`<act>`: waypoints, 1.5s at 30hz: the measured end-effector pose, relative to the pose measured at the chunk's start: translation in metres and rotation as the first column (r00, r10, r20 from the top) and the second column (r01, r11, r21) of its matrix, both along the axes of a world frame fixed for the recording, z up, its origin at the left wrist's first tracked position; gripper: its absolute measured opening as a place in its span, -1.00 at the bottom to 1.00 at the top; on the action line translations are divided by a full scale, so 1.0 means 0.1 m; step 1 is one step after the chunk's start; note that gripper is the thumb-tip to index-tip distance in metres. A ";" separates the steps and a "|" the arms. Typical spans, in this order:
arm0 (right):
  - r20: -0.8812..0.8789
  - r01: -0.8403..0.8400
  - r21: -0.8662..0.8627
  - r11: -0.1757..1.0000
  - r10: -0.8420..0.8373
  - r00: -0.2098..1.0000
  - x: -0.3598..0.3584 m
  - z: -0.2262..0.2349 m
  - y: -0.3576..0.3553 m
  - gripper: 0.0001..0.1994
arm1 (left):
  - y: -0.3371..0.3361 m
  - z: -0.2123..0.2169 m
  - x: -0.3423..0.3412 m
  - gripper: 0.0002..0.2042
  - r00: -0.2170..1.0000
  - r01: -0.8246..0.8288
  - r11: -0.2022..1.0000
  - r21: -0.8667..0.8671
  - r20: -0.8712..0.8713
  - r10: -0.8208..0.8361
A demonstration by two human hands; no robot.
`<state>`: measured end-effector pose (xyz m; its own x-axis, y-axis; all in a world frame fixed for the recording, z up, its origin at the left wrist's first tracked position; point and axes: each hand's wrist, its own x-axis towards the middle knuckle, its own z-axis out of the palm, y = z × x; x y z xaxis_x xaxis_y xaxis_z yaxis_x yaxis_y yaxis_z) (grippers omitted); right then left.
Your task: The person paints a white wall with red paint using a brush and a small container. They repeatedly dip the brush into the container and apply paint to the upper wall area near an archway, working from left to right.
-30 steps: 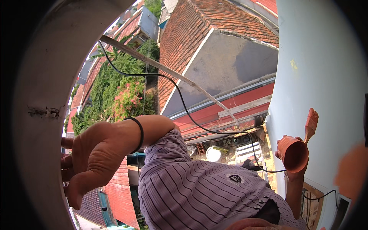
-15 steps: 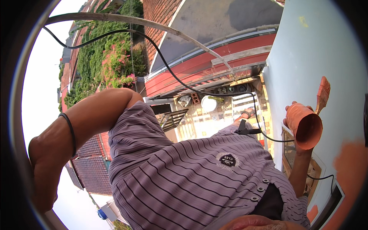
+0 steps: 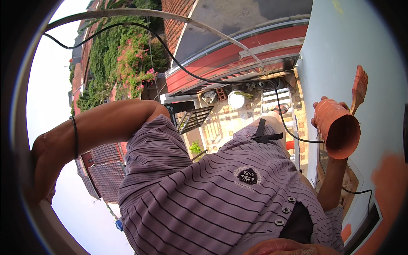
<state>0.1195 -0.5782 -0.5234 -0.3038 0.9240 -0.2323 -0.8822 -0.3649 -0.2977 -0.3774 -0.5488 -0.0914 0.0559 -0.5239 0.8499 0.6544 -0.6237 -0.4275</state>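
Observation:
On the right, my right hand (image 3: 316, 112) is wrapped round a paint-coated orange cup (image 3: 327, 117), its open mouth toward me and its inside dark red-brown. A paintbrush (image 3: 359, 87) coated in the same orange rises beside the cup, bristles up. Its handle is hidden behind the cup, apparently held by the same hand. At the far left, beyond a black wristband, my left hand (image 3: 44, 178) is bent over a pale post (image 3: 59, 229) at the picture's rim. Most of its fingers are hidden, but a curled fingertip shows.
A pale blue wall (image 3: 335, 55) stands at right, with an orange painted patch (image 3: 391, 182). A black cable (image 3: 182, 68) crosses my front beside a curved wooden pole (image 3: 178, 17). Far below lie a tiled yard (image 3: 216, 127), a white ladder (image 3: 276, 95) and a white bucket (image 3: 238, 100).
The view has tilted slightly, so the yard and roofs sit a little differently and a green plant now shows below. The cup and brush are slightly higher in the picture. Both hands keep their holds.

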 end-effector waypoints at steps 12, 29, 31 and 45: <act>0.081 -0.001 -0.157 0.988 0.014 0.997 0.13 -0.02 -0.03 -0.50 | 0.37 -0.13 0.00 -0.25 0.991 0.015 0.999 -0.030 0.132 -0.011; 0.299 -0.056 0.245 0.968 -0.020 0.954 -0.45 0.66 0.03 -0.54 | -0.01 -0.35 0.02 -0.72 0.425 -0.905 0.382 0.189 0.363 0.829; 0.239 -0.016 0.188 0.982 -0.030 0.970 -0.47 0.73 0.00 -0.48 | -0.11 -0.34 0.00 -0.71 0.299 -0.951 0.244 0.188 0.369 0.880; 0.075 0.069 0.081 0.994 -0.075 0.994 -0.43 0.58 0.00 -0.46 | -0.05 -0.23 0.04 -0.58 0.157 -0.982 0.067 0.177 0.563 0.811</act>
<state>0.0761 -0.5785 -0.4656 -0.2199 0.9590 -0.1787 -0.8785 -0.2743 -0.3912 -0.3739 -0.5535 -0.1141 0.6133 -0.4835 0.6246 0.6698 0.7375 -0.0869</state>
